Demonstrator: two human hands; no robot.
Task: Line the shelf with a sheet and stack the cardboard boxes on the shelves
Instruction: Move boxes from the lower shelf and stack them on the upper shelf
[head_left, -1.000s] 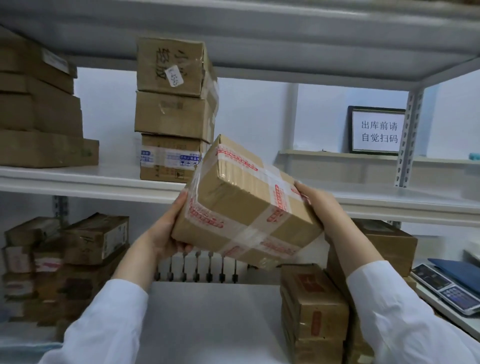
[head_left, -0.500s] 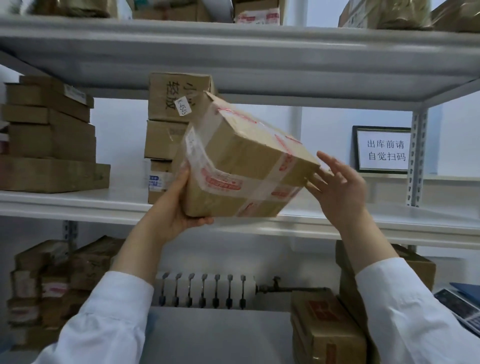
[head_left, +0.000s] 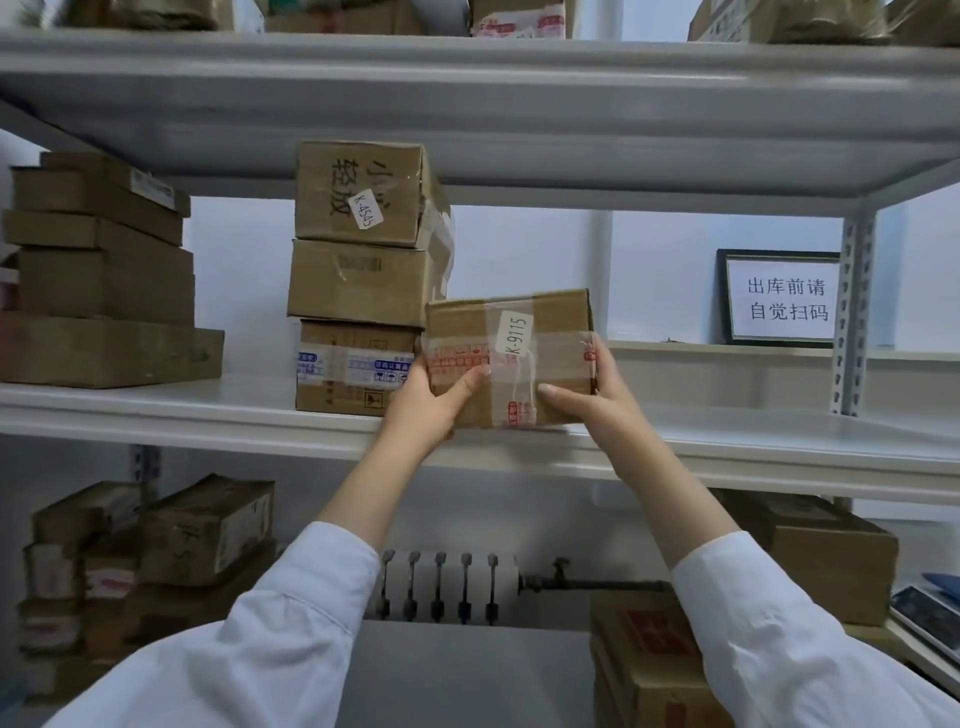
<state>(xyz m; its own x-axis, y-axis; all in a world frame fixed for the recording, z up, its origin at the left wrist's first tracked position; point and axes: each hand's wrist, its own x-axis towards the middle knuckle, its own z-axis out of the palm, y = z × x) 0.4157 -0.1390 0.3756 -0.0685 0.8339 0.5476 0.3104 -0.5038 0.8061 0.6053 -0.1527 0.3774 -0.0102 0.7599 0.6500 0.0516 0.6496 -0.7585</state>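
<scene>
The box (head_left: 509, 358) sits level at the near edge of the middle shelf (head_left: 727, 431), long face toward the camera, held at both ends. The left hand (head_left: 423, 408) grips its left end, with the thumb lying across the front face and the fingers going round the left side out of sight. The right hand (head_left: 589, 395) grips the right end the same way, thumb flat on the front and fingers curled round the right edge. Clear and red-printed tape bands the front, and a white label (head_left: 514, 332) on it reads K-9115. I cannot tell whether the box's bottom rests on the shelf or hangs just above it.

Just left of the box and a little farther back stands a stack (head_left: 363, 280) of three boxes. The top one bears a tag (head_left: 368, 212) reading K-4545. The box's left end overlaps the stack's lowest box in view, but contact cannot be told. Far left on the same shelf lies a pile (head_left: 98, 280) of flatter boxes.

To the right, beyond the upright, a framed sign (head_left: 782, 299) stands on a ledge by the wall. The upper shelf (head_left: 467, 104) spans the top, with more parcels on it. Below, cartons (head_left: 156, 556) crowd the left side, and a radiator (head_left: 447, 582) shows between the white sleeves (head_left: 260, 660).
</scene>
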